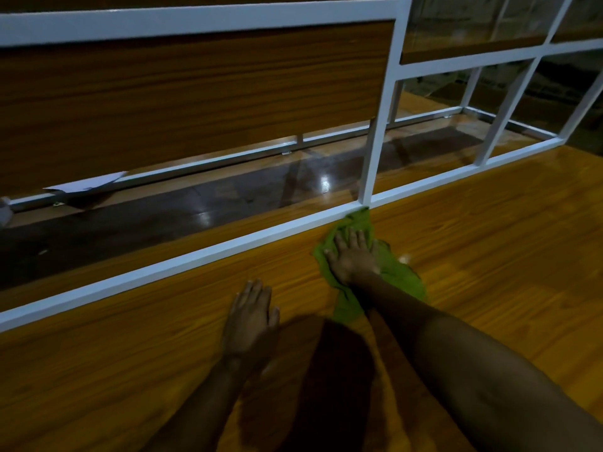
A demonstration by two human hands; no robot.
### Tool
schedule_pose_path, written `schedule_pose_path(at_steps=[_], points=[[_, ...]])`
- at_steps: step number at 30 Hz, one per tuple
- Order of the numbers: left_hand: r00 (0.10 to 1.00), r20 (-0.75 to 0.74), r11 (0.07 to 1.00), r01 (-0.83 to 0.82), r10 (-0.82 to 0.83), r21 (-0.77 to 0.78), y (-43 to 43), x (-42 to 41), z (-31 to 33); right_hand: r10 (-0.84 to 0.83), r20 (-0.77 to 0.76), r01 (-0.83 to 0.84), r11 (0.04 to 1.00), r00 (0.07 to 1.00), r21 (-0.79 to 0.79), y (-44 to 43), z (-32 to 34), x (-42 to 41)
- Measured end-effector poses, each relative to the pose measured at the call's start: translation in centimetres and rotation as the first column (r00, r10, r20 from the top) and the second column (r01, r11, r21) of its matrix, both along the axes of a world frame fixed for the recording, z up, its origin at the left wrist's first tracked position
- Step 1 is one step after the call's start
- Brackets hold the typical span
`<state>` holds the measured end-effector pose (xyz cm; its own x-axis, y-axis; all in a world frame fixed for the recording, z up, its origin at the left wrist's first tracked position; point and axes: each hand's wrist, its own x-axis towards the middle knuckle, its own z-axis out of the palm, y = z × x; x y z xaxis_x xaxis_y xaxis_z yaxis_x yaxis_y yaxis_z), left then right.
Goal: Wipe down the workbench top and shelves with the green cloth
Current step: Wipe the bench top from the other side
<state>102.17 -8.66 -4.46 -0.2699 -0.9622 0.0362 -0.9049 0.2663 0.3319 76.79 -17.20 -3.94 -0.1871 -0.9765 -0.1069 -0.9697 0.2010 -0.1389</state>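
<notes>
The green cloth (399,272) lies spread on the orange wood-grain workbench top (489,239), its far corner touching the white frame bar (202,252). My right hand (354,256) presses flat on the cloth, fingers pointing toward the bar. My left hand (251,318) rests palm down on the bare top, a little nearer to me and left of the cloth, fingers together, holding nothing. Behind the bar lies the shiny lower shelf (228,197).
A white upright post (380,125) rises from the bar just beyond the cloth. A wood-grain back panel (195,89) hangs above the shelf. A white paper sheet (88,184) lies at the shelf's far left. More white frame uprights stand at the right.
</notes>
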Motion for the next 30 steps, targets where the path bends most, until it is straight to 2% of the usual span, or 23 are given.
schedule_pose_path(at_steps=[6,11,14,19,23,26,30], points=[[0.999,0.024,0.999,-0.038,0.039,-0.024,4.3,1.5,0.2,0.259,0.035,-0.259,0.966,0.965,-0.026,2.8,0.2,10.9],[0.996,0.053,0.997,-0.067,0.069,-0.032,7.7,2.3,-0.1,0.417,0.034,-0.417,0.909,0.908,-0.009,8.5,0.1,10.4],[0.997,0.047,0.997,-0.062,0.064,-0.035,9.4,2.4,0.0,0.376,0.028,-0.376,0.927,0.926,-0.018,10.8,0.0,5.6],[1.0,0.022,1.0,0.004,-0.004,-0.027,11.8,2.2,-0.2,0.136,-0.013,-0.137,0.99,0.991,-0.028,14.4,0.0,-2.3],[1.0,-0.017,1.0,0.015,-0.015,-0.009,13.5,1.6,-0.4,-0.029,0.009,0.029,0.999,1.0,-0.033,16.2,-0.4,-2.0],[0.998,-0.069,0.999,-0.002,0.005,0.033,14.2,1.5,-0.4,-0.005,0.032,0.006,1.0,0.999,-0.009,17.1,-0.2,1.7],[0.994,-0.08,0.997,-0.068,0.07,0.029,15.0,1.1,0.1,0.133,0.0,-0.133,0.991,0.991,0.001,19.4,0.2,7.2]])
